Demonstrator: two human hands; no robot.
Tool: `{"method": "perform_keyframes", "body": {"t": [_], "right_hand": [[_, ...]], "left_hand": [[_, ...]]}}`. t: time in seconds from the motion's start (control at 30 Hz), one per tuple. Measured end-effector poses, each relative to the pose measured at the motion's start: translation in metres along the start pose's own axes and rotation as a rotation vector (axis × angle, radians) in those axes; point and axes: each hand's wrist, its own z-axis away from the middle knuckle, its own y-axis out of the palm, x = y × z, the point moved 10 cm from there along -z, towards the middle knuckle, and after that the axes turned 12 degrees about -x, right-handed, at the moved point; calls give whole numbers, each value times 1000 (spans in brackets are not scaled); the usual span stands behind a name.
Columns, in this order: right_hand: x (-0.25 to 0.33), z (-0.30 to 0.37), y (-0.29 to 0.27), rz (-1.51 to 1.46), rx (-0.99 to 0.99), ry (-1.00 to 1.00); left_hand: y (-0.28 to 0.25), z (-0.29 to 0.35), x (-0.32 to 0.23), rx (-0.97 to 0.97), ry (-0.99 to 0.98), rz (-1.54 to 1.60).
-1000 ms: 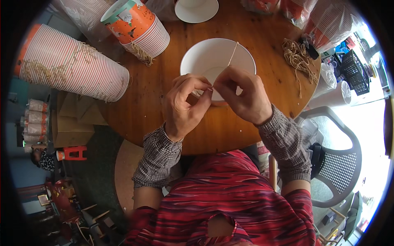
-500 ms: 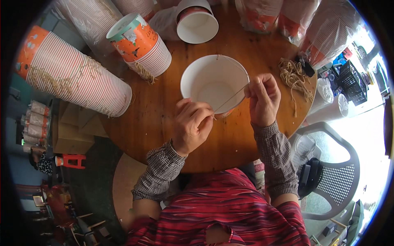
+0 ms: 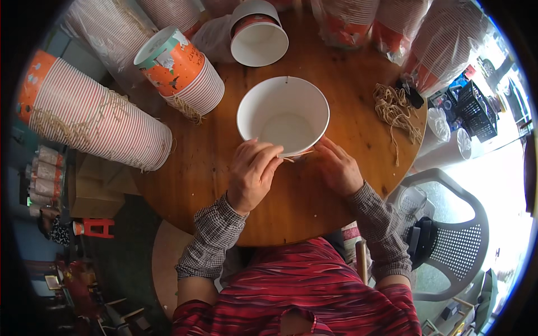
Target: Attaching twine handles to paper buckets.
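Surface: round wooden table (image 3: 314, 207), seen from above; the person sits at its near edge.
Main item: white paper bucket (image 3: 283, 115), upright and open, near the table's middle, slightly toward the near edge; inside looks bare.
Cord: thin tan string (image 3: 297, 155) at the bucket's near rim, running between the two hands; a short dark mark shows at the far rim.
Left hand: left hand (image 3: 252, 173) rests at the bucket's near-left rim, fingers curled together, thumb and forefinger pinched on the string's end.
Right hand: right hand (image 3: 339, 168) lies just beside the bucket's near-right wall, fingers stretched toward the string; whether they grip it, I cannot tell.
Sleeves: checked cuffs on both forearms, over a red striped garment.
Far edge: second white bucket (image 3: 259, 39), tipped on its side, mouth facing the camera.
Far-left edge: nested stack of orange printed buckets (image 3: 179, 70), lying tilted, string ends hanging from it.
Left edge: long stack of striped cups (image 3: 95, 120) lying on its side, overhanging the table.
Right edge: loose bundle of tan strings (image 3: 395, 109), well apart from the hands.
Far-right edge: bagged stacks of cups (image 3: 437, 45) in clear plastic.
Beside table, right: grey plastic chair (image 3: 448, 246).
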Motion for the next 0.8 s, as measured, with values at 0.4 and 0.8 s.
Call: {"method": "perform_keyframes", "body": {"t": [0.4, 0.8], "right_hand": [[-13, -1, -18, -93, -79, 97], [-86, 25, -21, -571, -250, 818]], "left_hand": [[-5, 2, 24, 34, 43, -144], [-15, -3, 22, -145, 87, -166]]}}
